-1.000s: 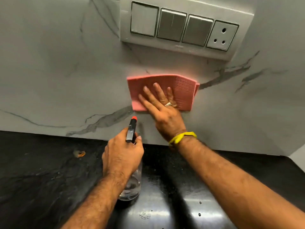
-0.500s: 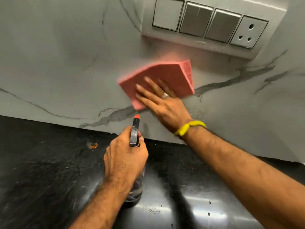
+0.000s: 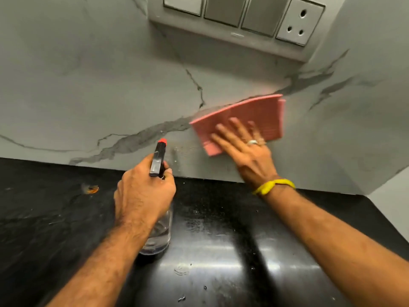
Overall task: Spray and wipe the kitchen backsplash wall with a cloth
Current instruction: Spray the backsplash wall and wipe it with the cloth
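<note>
A folded pink cloth (image 3: 250,116) lies flat against the grey marble backsplash wall (image 3: 99,85), below the switch plate. My right hand (image 3: 245,149) presses it to the wall with straight, spread fingers; the hand wears a ring and a yellow wristband. My left hand (image 3: 143,193) grips a clear spray bottle (image 3: 159,235) with a black head and red nozzle tip, standing on the black counter. The nozzle points at the wall left of the cloth. Small droplets speckle the wall beside the nozzle.
A switch plate with three switches and a socket (image 3: 243,21) sticks out of the wall above the cloth. The wall turns a corner at the right (image 3: 376,107). The glossy black countertop (image 3: 221,251) holds water drops and a small orange scrap (image 3: 91,189).
My right hand has slid the pink cloth to the right and slightly down along the wall. The left hand keeps holding the spray bottle in the same spot on the counter.
</note>
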